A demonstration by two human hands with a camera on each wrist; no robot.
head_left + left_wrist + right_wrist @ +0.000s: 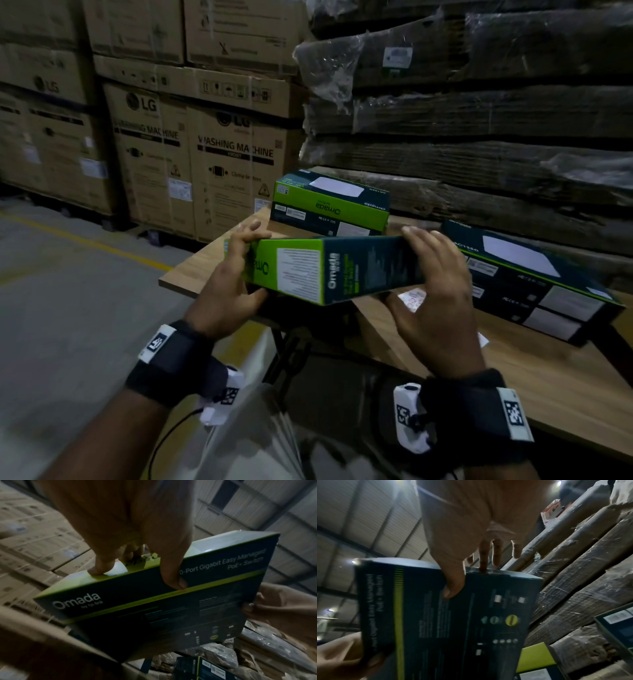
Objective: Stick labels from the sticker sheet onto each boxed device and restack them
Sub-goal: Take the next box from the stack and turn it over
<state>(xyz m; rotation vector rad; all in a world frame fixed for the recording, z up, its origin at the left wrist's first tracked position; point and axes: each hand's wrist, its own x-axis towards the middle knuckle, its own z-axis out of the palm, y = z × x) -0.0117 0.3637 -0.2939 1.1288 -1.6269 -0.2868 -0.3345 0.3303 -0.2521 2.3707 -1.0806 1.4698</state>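
Your left hand (pixel 227 284) and right hand (pixel 435 301) each clasp an end of the tilted green-and-dark boxed device (pixel 329 270) above the wooden table (pixel 534 383), another box (pixel 329 205) at twelve o'clock, a stack (pixel 534 287) at three, and what may be the sticker sheet (pixel 412 297) underneath.

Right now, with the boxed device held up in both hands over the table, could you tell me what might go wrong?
1. The green and dark Omada box is tilted and held only at its ends by the left hand and right hand; it could slip.
2. The white sticker sheet lies beneath it and could get crushed or covered.
3. Two-box stack stands close behind; a swing might knock it.
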